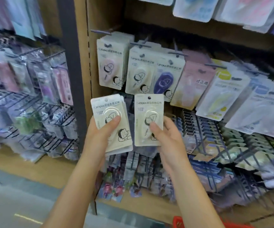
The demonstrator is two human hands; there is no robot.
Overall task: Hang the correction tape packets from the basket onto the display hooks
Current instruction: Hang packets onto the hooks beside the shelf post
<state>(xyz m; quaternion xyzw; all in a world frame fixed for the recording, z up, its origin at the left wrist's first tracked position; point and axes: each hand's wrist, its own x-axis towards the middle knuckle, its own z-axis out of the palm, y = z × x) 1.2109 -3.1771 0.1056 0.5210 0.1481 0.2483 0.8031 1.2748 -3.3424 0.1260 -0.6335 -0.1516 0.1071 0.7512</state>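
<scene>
My left hand (100,134) grips a small stack of cream correction tape packets (111,112), thumb pressed on the front blister. My right hand (167,135) holds a single cream packet (147,112) upright beside the stack, thumb on its front. Both are held below the display hooks. Above them, matching packets hang on hooks: a pink one (110,61), a cream one (140,71) and a purple one (166,78). A hook tip (142,45) sticks out over the cream row. The red basket (179,223) shows at the bottom edge, between my forearms.
More packaged tapes (220,94) hang to the right, and larger packs (194,9) hang on the row above. Wire racks (34,112) of small goods fill the left unit. A dark upright post (74,71) divides the two units. Lower hooks (207,142) carry dark packets.
</scene>
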